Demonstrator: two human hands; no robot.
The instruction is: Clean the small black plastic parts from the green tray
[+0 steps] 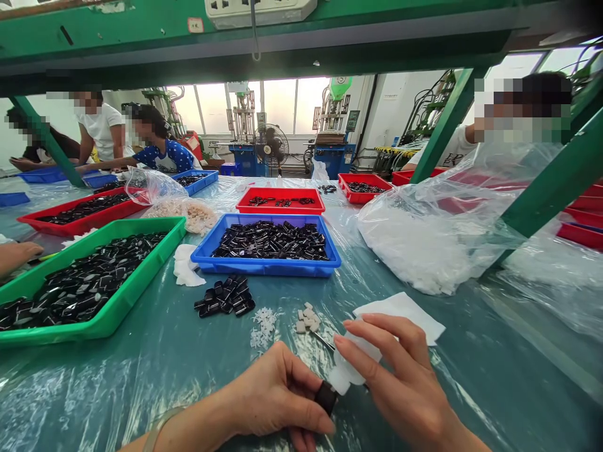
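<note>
My left hand [277, 395] is closed on a small black plastic part [326, 397], pinched between thumb and fingers near the table's front edge. My right hand [400, 376] is closed on a folded white cloth [348, 367] and presses it against the black part. A thin metal tool [323, 339] lies just beyond my hands. A small pile of black parts [226, 296], a heap of tiny white pieces [262, 326] and some small beige blocks [307, 317] rest on the plastic-covered table in front of me.
A blue tray [268, 267] of black parts stands ahead, a green tray [117, 307] at left, red trays [280, 207] behind. A large clear bag of white pieces [424, 238] lies at right beside a green frame post [551, 188]. Several other people sit along the bench.
</note>
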